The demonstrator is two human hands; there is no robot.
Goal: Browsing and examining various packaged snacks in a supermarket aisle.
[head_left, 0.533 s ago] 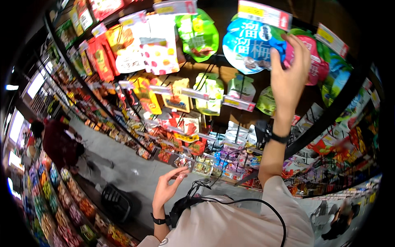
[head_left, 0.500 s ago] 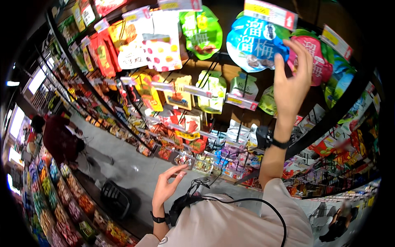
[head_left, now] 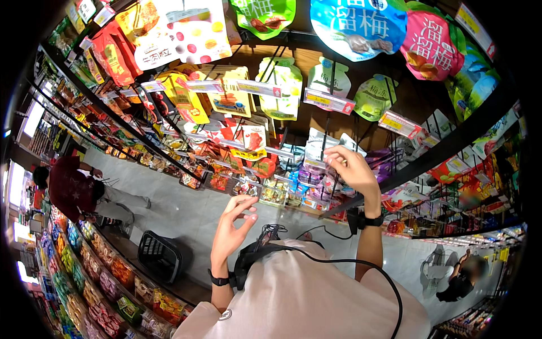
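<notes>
My right hand (head_left: 357, 176) is raised before the rack, its fingers loosely bent and apart with nothing in them. It is nearest the silver and purple packets (head_left: 319, 150) on the lower hooks, though I cannot tell if it touches any. My left hand (head_left: 232, 227) hovers lower and to the left, empty, with thumb and fingers spread. Above my right hand hang a pale green pouch (head_left: 328, 79) and a rounder green pouch (head_left: 375, 99). Higher up are a large blue pouch (head_left: 358, 31) and a pink pouch (head_left: 430, 48).
A black shopping basket (head_left: 161, 257) stands on the grey floor (head_left: 186, 217) at left, beside bins of wrapped sweets (head_left: 101, 260). A person in dark red (head_left: 70, 186) is in the aisle; another person (head_left: 460, 282) is at lower right. A black rack post (head_left: 435, 158) slants at right.
My right hand has come down from beside the blue and pink pouches to the lower hooks, holding nothing. The view has shifted, so the shelf goods sit higher. My left hand stays open.
</notes>
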